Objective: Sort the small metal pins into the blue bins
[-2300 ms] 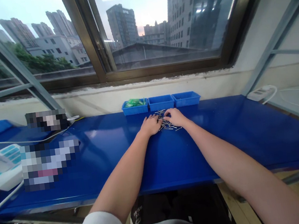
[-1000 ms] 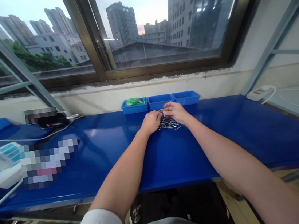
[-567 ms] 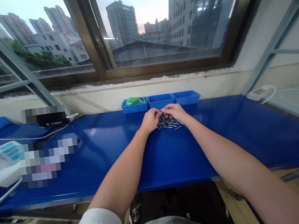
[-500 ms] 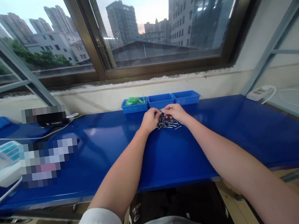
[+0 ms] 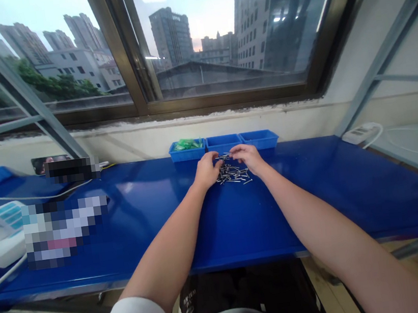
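A loose heap of thin metal screws or nails (image 5: 232, 174) lies on the blue tabletop (image 5: 237, 224). My left hand (image 5: 207, 170) rests at the heap's left edge, its thumb and index finger apart. Across from it, my right hand (image 5: 248, 158) curves over the upper right side with its fingers parted. A few of the metal pieces lie between both sets of fingertips, close to the right ones; whether any is gripped is too small to see.
Behind the hands stand three blue bins: a left one (image 5: 187, 154) with green packets, a middle one (image 5: 224, 143) and a right one (image 5: 258, 139). A white device (image 5: 3, 245) with blue keys sits left, a white power strip (image 5: 362, 132) right. Cables cross the left side.
My hands have drawn slightly apart, and their fingers have loosened from a closer pinch over the metal pieces. The camera view has shifted a little.
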Action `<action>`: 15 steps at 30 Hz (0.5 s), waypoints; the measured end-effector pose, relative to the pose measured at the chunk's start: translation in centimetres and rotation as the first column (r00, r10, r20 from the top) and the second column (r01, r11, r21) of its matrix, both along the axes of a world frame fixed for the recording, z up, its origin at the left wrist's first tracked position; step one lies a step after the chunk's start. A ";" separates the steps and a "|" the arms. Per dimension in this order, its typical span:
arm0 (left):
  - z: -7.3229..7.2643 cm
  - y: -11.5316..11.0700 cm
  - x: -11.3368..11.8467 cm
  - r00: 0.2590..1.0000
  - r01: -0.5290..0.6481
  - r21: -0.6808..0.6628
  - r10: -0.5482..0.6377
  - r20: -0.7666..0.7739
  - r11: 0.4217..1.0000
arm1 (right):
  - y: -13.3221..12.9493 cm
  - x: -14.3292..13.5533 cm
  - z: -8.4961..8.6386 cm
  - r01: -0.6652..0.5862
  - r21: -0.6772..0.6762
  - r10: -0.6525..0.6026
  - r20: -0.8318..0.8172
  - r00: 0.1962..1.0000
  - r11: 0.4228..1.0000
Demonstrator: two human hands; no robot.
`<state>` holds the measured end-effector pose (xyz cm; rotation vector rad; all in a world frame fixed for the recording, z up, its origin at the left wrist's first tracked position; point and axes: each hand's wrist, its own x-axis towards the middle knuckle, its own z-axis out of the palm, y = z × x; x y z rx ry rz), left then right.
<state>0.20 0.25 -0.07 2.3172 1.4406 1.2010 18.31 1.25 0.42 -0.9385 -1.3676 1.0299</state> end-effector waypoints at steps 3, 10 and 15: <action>-0.2 0.3 -0.3 0.996 -0.071 0.014 0.071 -0.047 0.997 | 0.4 0.9 -0.1 0.119 0.023 -0.119 0.012 0.993 0.993; -0.2 0.2 -0.3 0.982 -0.144 -0.044 0.138 -0.131 0.989 | 1.7 2.7 -0.6 0.378 0.076 -0.382 0.048 0.923 0.923; -0.3 0.1 -0.3 0.976 -0.150 -0.070 0.137 -0.168 0.986 | 2.7 4.1 -1.2 0.516 0.181 -0.547 0.250 0.799 0.837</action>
